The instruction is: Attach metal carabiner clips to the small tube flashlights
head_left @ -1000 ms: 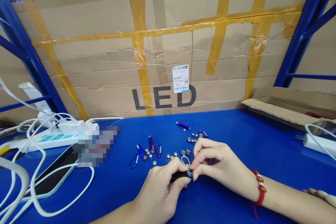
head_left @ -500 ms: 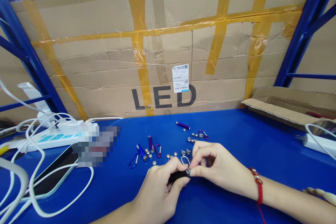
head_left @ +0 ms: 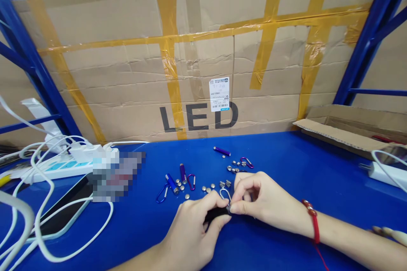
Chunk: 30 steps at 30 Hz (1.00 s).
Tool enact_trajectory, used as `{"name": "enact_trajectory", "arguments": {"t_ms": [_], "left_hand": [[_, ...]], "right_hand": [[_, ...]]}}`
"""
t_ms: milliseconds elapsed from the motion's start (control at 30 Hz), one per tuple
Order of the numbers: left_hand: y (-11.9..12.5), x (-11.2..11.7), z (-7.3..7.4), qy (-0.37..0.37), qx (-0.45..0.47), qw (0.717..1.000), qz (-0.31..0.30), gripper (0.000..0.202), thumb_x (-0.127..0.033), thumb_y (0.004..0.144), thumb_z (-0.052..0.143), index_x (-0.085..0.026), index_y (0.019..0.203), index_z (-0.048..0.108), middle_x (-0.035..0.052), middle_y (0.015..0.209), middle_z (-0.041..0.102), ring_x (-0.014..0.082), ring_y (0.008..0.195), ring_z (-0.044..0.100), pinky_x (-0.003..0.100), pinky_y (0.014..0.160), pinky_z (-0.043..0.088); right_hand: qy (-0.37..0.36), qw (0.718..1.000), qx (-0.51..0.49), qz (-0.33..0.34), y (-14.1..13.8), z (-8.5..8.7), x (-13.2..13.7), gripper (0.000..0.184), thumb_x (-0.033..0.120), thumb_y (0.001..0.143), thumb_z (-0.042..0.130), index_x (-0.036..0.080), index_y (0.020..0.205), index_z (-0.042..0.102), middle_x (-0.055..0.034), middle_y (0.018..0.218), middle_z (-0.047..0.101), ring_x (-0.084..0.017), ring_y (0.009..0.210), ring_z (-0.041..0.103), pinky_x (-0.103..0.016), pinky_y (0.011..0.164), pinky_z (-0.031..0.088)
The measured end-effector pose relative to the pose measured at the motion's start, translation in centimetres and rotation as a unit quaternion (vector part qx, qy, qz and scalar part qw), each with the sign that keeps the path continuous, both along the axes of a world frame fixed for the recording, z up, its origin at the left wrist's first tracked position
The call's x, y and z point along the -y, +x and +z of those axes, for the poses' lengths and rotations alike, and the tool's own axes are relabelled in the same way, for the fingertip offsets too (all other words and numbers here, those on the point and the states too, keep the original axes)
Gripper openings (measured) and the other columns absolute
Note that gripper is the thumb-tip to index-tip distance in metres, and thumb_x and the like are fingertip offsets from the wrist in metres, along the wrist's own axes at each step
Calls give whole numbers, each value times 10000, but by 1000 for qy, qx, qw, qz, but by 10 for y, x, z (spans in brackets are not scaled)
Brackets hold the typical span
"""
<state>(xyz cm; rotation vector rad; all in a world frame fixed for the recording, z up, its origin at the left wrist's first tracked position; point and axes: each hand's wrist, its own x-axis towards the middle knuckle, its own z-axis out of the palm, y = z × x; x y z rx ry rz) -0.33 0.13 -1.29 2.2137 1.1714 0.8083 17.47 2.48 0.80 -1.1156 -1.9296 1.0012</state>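
Observation:
My left hand (head_left: 193, 228) is closed around a small black tube (head_left: 216, 213), most of it hidden by the fingers. A silver carabiner (head_left: 225, 194) stands up at the tube's right end. Thumb and forefinger of my right hand (head_left: 259, 199) pinch the lower part of this carabiner, right against the tube's end; the exact joint is covered. Beyond the hands lie a blue tube (head_left: 172, 184) with a blue carabiner (head_left: 162, 194), and a purple tube (head_left: 182, 173) beside a purple carabiner (head_left: 191, 182). Several round silver button cells (head_left: 208, 190) are scattered between them and my hands.
Farther back are another purple tube (head_left: 221, 151) and a second purple carabiner (head_left: 247, 162). At left, white cables loop around a power strip (head_left: 57, 169) and a phone (head_left: 65, 207). An open cardboard box (head_left: 337, 135) and a white plug block (head_left: 386, 175) stand at right.
My hands stay nearly in place, the right fingertips shifting very slightly at the tube's end. The small silver part between them is now more covered. The table items stay put.

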Motion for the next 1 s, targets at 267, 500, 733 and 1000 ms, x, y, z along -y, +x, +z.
{"name": "enact_trajectory", "arguments": {"t_ms": [267, 500, 733, 1000], "left_hand": [[0, 1, 0, -4, -3, 1000, 5, 104, -271, 813, 460, -204, 823, 539, -14, 661, 570, 107, 543, 469, 191, 480, 316], [1, 1, 1, -5, 3, 1000, 0, 96, -258, 807, 468, -203, 814, 546, -11, 687, 596, 106, 554, 495, 186, 482, 327], [0, 0, -1, -4, 8, 1000, 1, 88, -246, 801, 479, -207, 826, 554, -10, 704, 608, 114, 587, 524, 182, 482, 338], [1, 0, -1, -10, 13, 1000, 5, 92, -250, 804, 479, -204, 835, 553, -12, 692, 604, 110, 566, 521, 186, 492, 348]], "right_hand": [[16, 1000, -4, 2, 0, -1, -2, 319, 447, 579, 729, 140, 543, 648, 15, 568, 471, -60, 478, 357, -192, 430, 298], [18, 1000, -3, 4, 1, -2, -2, 290, 424, 577, 737, 149, 544, 650, 18, 574, 471, -62, 482, 361, -193, 429, 298], [-3, 1000, -6, 8, 1, -1, -2, 279, 408, 557, 755, 146, 548, 659, 20, 570, 461, -65, 490, 364, -193, 437, 299], [9, 1000, 2, 8, 1, -1, -2, 313, 443, 566, 742, 144, 548, 651, 17, 571, 468, -60, 474, 356, -188, 420, 299]]}}
